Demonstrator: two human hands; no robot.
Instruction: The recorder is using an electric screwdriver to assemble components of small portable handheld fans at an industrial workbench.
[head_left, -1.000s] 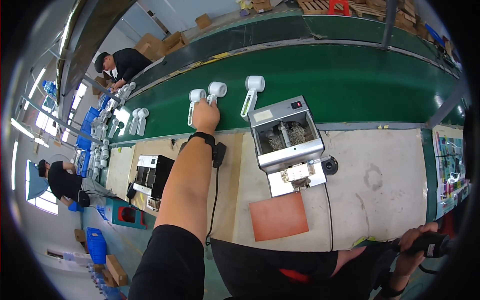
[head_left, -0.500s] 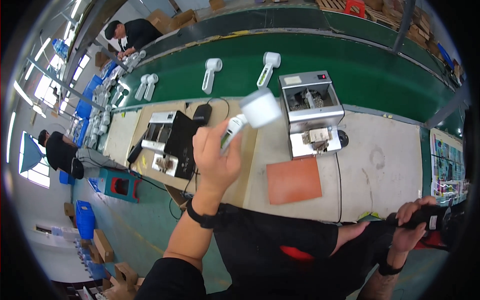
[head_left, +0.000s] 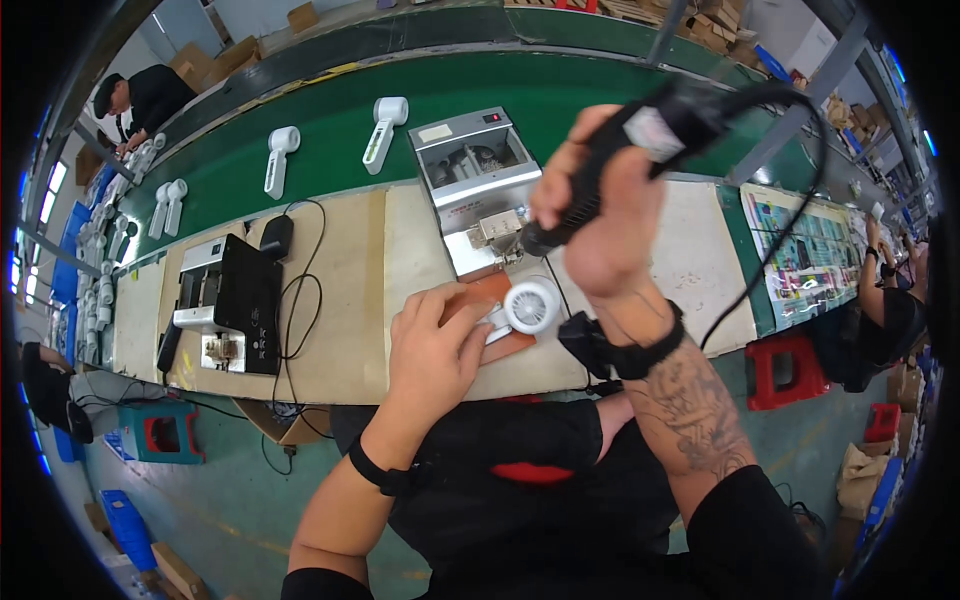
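Observation:
My left hand [head_left: 430,345] is closed around the handle of a white handheld fan [head_left: 532,306], whose round ribbed head faces up. The fan lies over an orange mat [head_left: 512,345] on the workbench. Raised to the right, my right hand [head_left: 615,215] grips a black corded electric screwdriver [head_left: 665,125], slightly blurred. The tool's lower end is beside the metal front of a screw feeder [head_left: 475,175], which stands just behind the mat. Whether the two touch I cannot tell.
A second black-sided screw feeder [head_left: 245,300] stands to the left, near a black adapter [head_left: 277,237] with loose cable. Several white fans [head_left: 283,160] lie on the green conveyor [head_left: 330,110]. A co-worker [head_left: 150,100] sits at the far left. A red stool [head_left: 785,372] stands at right.
My left hand has lowered the fan from above the bench to the orange mat. My right hand has brought the screwdriver up from the right edge to the screw feeder. The view has shifted right.

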